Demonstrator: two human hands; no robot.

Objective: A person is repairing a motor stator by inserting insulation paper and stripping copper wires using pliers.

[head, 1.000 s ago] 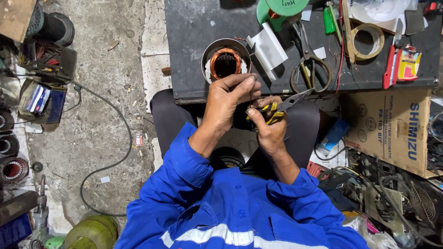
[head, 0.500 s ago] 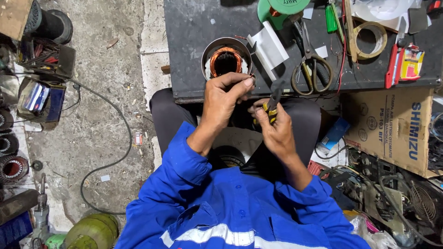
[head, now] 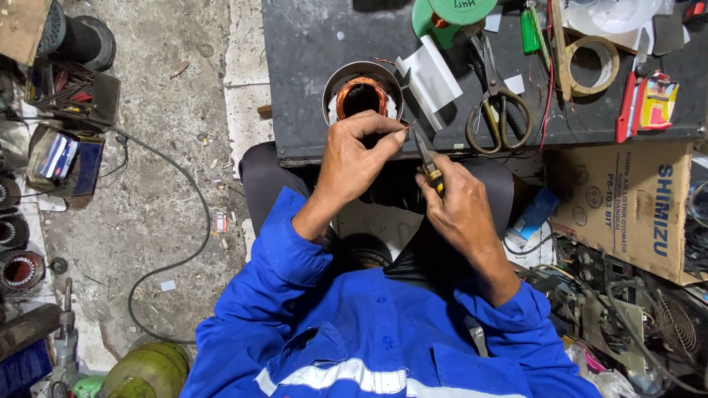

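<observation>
A round metal motor stator (head: 363, 93) with copper windings stands at the near edge of a dark workbench (head: 310, 51). My left hand (head: 359, 156) is just in front of it, its fingertips pinched on a thin copper wire end. My right hand (head: 457, 203) grips pliers with yellow-and-black handles (head: 428, 163), whose tip points up at the pinched wire beside my left fingertips. Both blue sleeves reach in from below.
On the bench lie scissors (head: 498, 110), white insulating paper (head: 431, 74), a tape roll (head: 590, 65), a green spool (head: 446, 13) and a red cutter (head: 629, 107). A cardboard box (head: 634, 206) sits right; motor parts, cables and a green cylinder (head: 147, 372) lie on the concrete floor at left.
Both hands rose toward the stator. The pliers, held low and sideways a second ago, now point up with their tip at the wire in my left fingers.
</observation>
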